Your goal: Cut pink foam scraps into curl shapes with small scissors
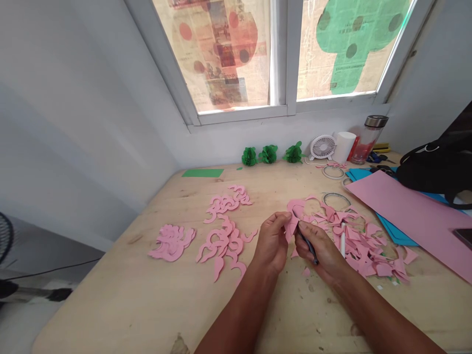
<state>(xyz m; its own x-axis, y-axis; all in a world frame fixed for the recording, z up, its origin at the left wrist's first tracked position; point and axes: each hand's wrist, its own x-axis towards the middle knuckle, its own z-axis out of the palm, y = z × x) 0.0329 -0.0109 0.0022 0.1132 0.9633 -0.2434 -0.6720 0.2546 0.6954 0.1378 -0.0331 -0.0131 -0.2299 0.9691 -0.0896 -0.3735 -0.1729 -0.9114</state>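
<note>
Head view: two hands hold pink paper [290, 229] and dark scissors [309, 247] over a table [147, 305].
The left hand [273, 238] pinches the paper between thumb and finger. The right hand [320, 245] wraps around the scissors, which touch the paper; fingers hide part of them, so I can't quite tell how wide the blades are. The paper is between some curly pink shapes [225, 237] on the left and a messy heap of pink scraps [365, 250] on the right. At the back, three green puffy balls [268, 154] sit by the wall, with a small fan [322, 147] and a bottle [366, 141] to their right.
</note>
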